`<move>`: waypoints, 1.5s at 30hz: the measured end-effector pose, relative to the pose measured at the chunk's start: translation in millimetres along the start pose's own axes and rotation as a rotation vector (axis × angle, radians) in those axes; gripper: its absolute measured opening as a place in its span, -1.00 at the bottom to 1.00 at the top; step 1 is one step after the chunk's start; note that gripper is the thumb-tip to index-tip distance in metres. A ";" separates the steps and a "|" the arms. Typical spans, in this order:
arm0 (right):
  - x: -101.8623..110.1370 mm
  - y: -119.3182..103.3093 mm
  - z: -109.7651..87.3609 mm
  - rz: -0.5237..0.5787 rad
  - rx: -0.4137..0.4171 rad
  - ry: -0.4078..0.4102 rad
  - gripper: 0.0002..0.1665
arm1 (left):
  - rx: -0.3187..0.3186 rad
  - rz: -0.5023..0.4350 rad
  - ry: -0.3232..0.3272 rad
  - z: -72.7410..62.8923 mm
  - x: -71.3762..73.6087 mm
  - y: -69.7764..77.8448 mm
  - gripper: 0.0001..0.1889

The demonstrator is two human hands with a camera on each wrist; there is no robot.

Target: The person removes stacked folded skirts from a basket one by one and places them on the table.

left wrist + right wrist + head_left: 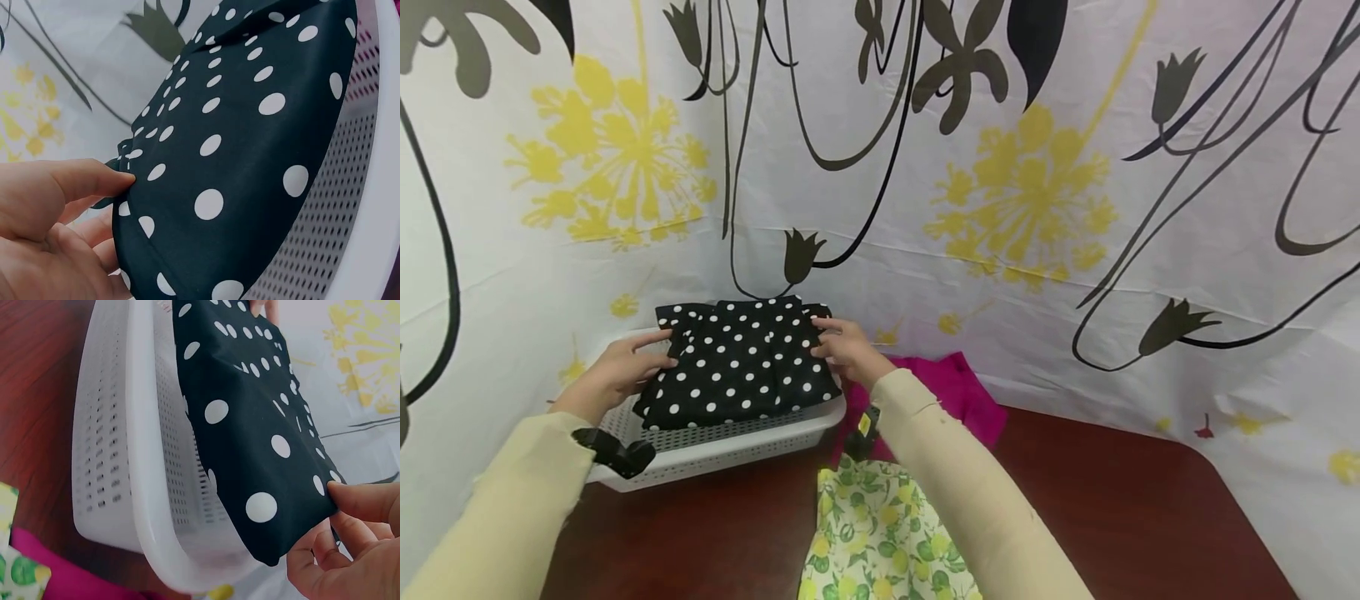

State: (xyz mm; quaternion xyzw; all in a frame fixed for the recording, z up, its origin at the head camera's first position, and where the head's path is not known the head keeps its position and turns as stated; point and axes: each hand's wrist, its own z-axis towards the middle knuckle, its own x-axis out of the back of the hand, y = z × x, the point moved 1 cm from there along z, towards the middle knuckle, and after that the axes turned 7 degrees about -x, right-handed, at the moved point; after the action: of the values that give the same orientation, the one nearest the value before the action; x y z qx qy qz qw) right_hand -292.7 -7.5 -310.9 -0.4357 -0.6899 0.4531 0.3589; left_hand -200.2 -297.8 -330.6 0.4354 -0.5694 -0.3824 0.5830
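A folded black cloth with white polka dots point(737, 358) lies over the white perforated plastic basket point(752, 450). My left hand point(619, 371) pinches the cloth's left side, thumb on top and fingers beneath, as the left wrist view shows. At the opposite side my right hand point(852, 354) pinches the edge between thumb and fingers. In the right wrist view the dotted cloth point(256, 437) slants above the basket's rim point(142, 456), its near corner hanging free. Whether its underside touches the basket floor is hard to tell.
A lemon-print cloth point(880, 533) lies on the dark red-brown table point(700, 542), below my right forearm. Behind it is a magenta cloth point(958, 396), partly covered by that arm. A patterned white curtain point(865, 200) closes off the back and sides.
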 end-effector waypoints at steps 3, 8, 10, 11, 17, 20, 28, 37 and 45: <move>11.9 -2.8 -5.3 -0.001 0.007 0.009 -0.32 | -0.038 -0.005 -0.008 2.1 -7.2 9.5 -0.23; 31.8 -8.3 -16.6 0.007 0.039 0.005 -0.31 | -0.063 -0.043 -0.029 3.3 -19.7 25.5 -0.23; 41.0 -11.0 -20.8 0.016 0.056 0.004 -0.32 | -0.075 -0.072 -0.028 3.7 -26.5 32.4 -0.23; 45.9 -12.7 -23.1 0.020 0.059 0.005 -0.32 | -0.082 -0.085 -0.027 4.1 -29.8 35.9 -0.23; 77.2 -20.3 -38.9 0.010 0.053 0.027 -0.34 | -0.115 -0.109 -0.023 5.4 -50.6 59.6 -0.24; 91.8 -22.3 -48.6 -0.006 0.063 0.030 -0.32 | -0.123 -0.112 -0.018 4.9 -60.9 71.3 -0.25; 126.3 -23.7 -71.5 -0.028 0.096 0.052 -0.29 | -0.141 -0.165 -0.004 3.7 -90.4 94.9 -0.27; 161.8 -18.3 -94.9 -0.030 0.117 0.091 -0.29 | -0.161 -0.213 -0.032 6.5 -126.7 111.2 -0.28; 194.4 -7.4 -116.4 -0.041 0.118 0.125 -0.28 | -0.173 -0.234 -0.083 12.2 -162.3 122.1 -0.29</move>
State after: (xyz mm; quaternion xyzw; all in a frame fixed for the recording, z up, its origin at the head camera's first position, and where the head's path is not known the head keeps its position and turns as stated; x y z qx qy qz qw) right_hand -261.6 207.5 -245.9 -0.4268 -0.6471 0.4575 0.4355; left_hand -228.0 -105.7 -269.5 0.4306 -0.5032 -0.5133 0.5457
